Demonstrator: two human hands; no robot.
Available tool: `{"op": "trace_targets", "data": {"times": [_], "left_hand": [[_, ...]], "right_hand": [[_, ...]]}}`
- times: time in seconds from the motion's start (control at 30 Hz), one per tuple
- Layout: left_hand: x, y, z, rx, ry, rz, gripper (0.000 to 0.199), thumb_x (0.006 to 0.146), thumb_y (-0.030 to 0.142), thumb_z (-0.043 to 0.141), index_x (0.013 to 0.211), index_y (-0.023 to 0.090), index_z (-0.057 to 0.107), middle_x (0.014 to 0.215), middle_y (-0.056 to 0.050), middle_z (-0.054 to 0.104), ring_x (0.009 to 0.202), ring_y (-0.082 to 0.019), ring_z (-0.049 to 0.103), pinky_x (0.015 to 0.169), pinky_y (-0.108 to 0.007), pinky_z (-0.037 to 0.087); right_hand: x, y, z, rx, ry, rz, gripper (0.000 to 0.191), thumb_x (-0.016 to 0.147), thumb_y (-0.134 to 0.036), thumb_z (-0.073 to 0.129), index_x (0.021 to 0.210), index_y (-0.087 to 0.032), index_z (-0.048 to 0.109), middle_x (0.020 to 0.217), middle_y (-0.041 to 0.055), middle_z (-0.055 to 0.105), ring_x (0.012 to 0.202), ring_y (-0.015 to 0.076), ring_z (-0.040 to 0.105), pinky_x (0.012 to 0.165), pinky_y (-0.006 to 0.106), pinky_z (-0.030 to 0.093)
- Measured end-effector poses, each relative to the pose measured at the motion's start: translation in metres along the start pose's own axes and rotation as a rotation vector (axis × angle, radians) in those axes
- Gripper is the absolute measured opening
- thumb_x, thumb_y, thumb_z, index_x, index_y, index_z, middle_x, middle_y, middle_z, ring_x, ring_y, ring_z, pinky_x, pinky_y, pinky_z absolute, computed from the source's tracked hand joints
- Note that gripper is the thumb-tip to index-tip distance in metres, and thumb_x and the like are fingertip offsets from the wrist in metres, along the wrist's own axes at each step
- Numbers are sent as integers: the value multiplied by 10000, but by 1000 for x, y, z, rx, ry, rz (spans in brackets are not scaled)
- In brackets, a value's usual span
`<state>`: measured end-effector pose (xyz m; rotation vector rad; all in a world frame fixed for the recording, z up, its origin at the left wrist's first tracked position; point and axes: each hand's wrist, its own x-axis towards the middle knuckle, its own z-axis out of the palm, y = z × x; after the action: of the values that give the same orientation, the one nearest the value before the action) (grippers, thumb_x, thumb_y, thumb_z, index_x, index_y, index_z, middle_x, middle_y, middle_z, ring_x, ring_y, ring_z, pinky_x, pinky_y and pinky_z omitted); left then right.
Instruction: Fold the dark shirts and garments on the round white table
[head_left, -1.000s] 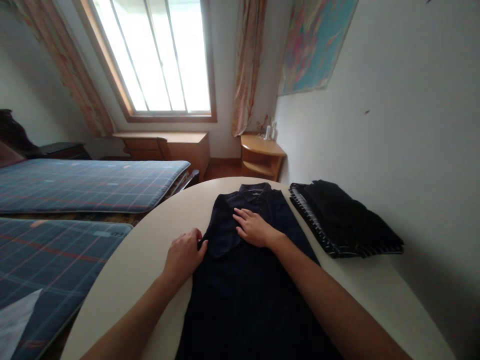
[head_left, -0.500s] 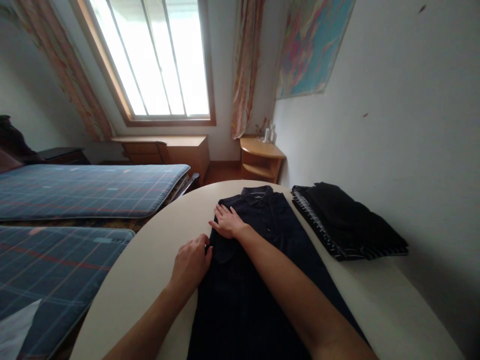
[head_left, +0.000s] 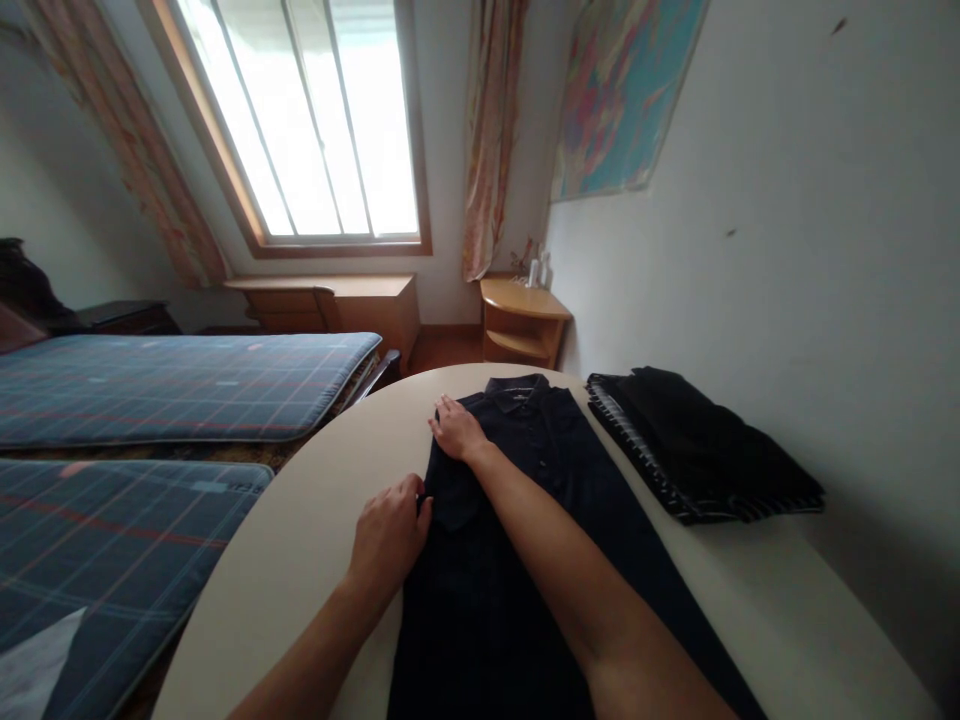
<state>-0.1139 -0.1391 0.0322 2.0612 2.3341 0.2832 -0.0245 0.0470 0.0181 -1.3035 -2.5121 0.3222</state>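
Note:
A dark navy collared shirt (head_left: 551, 500) lies front up on the cream-coloured table (head_left: 300, 590), its collar at the far end and its lower part running toward me. My left hand (head_left: 391, 525) is at the shirt's left edge, thumb and fingers pinched on the dark cloth there. Farther up, my right hand (head_left: 457, 430) reaches across the shirt to its left shoulder edge. Its fingers are drawn together with the thumb on the fabric. My right forearm hides part of the shirt's middle.
A stack of folded dark clothes (head_left: 697, 445), one striped, sits on the table's right side near the wall. Two plaid mattresses (head_left: 187, 385) lie to the left. Beyond the table stand a wooden corner shelf (head_left: 525, 295) and a desk (head_left: 375, 285) under the window.
My right hand has gone from flat, spread fingers to fingers drawn together at the shoulder edge. My left hand keeps its pinch on the shirt's edge. The view has tilted slightly.

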Motion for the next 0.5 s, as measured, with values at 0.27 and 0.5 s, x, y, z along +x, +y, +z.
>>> {"op": "trace_targets", "data": {"times": [0.27,0.5], "left_hand": [[-1,0,0,-16,12,14,94,987,254,484,999,203,562,911,-70,711,927,-243,689,792,-319,439],[-1,1,0,-33,12,2,92,976,242,493,1035,197,548,898,-71,707,921,-254,693,787,-326,443]], "right_hand": [[5,9,-8,-6,80,50,406,1003,-181,396,1329,-266,622,1292,53,653,1225,184,529,1064,294,387],[7,8,-8,-76,64,75,412,1023,-257,359,1314,-273,651,1378,98,579,1237,253,505,1004,372,442]]}}
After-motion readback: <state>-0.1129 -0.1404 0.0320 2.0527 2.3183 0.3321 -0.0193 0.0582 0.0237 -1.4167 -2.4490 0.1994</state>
